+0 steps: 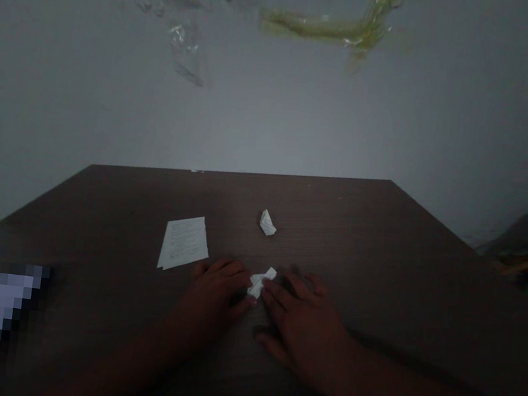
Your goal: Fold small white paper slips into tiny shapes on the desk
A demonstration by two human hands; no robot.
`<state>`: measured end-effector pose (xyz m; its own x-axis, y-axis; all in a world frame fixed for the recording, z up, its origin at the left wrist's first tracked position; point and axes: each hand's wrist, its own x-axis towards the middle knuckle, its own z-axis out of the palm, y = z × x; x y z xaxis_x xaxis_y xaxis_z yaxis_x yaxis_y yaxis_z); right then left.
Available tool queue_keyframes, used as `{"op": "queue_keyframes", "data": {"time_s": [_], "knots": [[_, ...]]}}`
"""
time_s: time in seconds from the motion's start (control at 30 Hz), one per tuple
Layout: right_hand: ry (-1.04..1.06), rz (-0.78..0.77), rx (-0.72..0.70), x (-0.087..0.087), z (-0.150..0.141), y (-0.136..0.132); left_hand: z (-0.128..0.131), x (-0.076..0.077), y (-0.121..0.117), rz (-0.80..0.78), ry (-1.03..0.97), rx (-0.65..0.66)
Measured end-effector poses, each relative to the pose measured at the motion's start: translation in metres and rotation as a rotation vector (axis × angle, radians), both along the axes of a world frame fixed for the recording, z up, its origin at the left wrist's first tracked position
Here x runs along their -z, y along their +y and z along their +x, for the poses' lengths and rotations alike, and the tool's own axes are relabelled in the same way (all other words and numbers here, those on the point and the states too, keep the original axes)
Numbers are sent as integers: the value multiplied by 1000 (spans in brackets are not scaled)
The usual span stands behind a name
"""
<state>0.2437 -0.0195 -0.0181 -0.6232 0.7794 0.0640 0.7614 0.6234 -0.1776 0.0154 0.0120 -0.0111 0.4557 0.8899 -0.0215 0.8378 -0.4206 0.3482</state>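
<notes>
Your left hand [216,288] and right hand [300,320] lie flat on the dark desk [380,268], fingers spread and fingertips meeting at a small folded paper [261,281]. Both hands press on its edges, and only its white middle shows between them. Just beyond the folded paper, farther from you, sits a second small folded piece [267,222]. To the left of the folded paper, close to your left hand, lies a flat printed sheet [184,242].

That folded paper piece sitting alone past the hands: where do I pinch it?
Probably pinch the small folded paper across its raised upper tip, coming from above. It stands up off the table with free space all around, so flat edges offer less to grip.
</notes>
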Motion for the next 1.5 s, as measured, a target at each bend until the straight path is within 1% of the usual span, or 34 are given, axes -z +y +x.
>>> {"op": "queue_keyframes", "data": {"time_s": [0.17, 0.37, 0.4, 0.47, 0.53, 0.6, 0.7, 0.87, 0.93, 1.0, 1.2, 1.33, 1.5], "knots": [[-26, 61, 87, 3, 3, 9, -2, 3, 2, 12, 2, 15], [10, 48, 119, -4, 7, 18, -3, 8, 3, 40, -21, 17], [23, 59, 110, -4, 7, 18, -3, 7, 3, 41, -18, 15], [41, 80, 50, -4, 5, 15, -2, 5, 3, 36, -5, 14], [40, 55, -39, -3, 3, 12, -2, 2, 1, 34, 1, 13], [17, 15, -53, -2, 1, 9, -2, 1, 0, 32, 2, 17], [-24, -6, -13, -2, 2, 10, -4, 2, 0, 46, 0, 25], [-65, 67, 67, 0, 12, 23, -6, 6, 2, 26, 6, 40], [-89, 76, 118, 1, 17, 30, -6, 6, 3, 27, 3, 38], [-100, 86, 132, 1, 20, 35, -6, 5, 3, 43, -8, 35], [-49, 82, 99, 2, 18, 35, -2, 4, 0, 39, -21, 27], [-35, 51, 60, -1, 15, 33, 2, 6, -1, 72, -28, 6], [57, 47, 23, -3, 9, 32, 7, 8, -1, 19, -54, 3]]}}
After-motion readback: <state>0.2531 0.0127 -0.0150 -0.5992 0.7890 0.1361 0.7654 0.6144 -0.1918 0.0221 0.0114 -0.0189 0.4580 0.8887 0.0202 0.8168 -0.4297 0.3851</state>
